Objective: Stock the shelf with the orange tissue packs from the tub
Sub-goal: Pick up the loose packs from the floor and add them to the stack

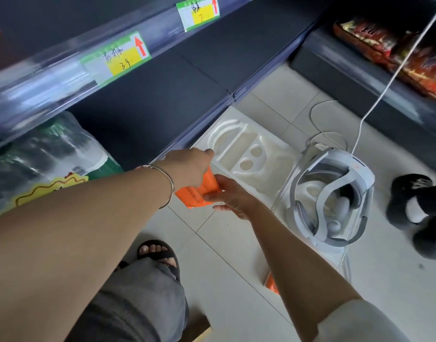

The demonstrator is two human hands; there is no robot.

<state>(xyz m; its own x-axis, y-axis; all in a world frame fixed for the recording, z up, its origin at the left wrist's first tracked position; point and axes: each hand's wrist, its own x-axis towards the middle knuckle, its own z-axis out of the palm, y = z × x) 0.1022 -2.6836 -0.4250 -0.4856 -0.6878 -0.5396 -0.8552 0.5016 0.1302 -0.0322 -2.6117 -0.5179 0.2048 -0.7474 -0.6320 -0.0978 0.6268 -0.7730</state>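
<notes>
Your dark shelf (162,95) runs across the top, bare where it shows, with a green wrapped bundle (51,156) at its left end. Below the shelf's front edge, a white moulded tray (246,154) lies on the floor tiles. Just in front of that edge, your left hand (187,166) and right hand (231,196) hold one orange tissue pack (197,193) between them, fingers of both clamped on it, clear of the shelf
</notes>
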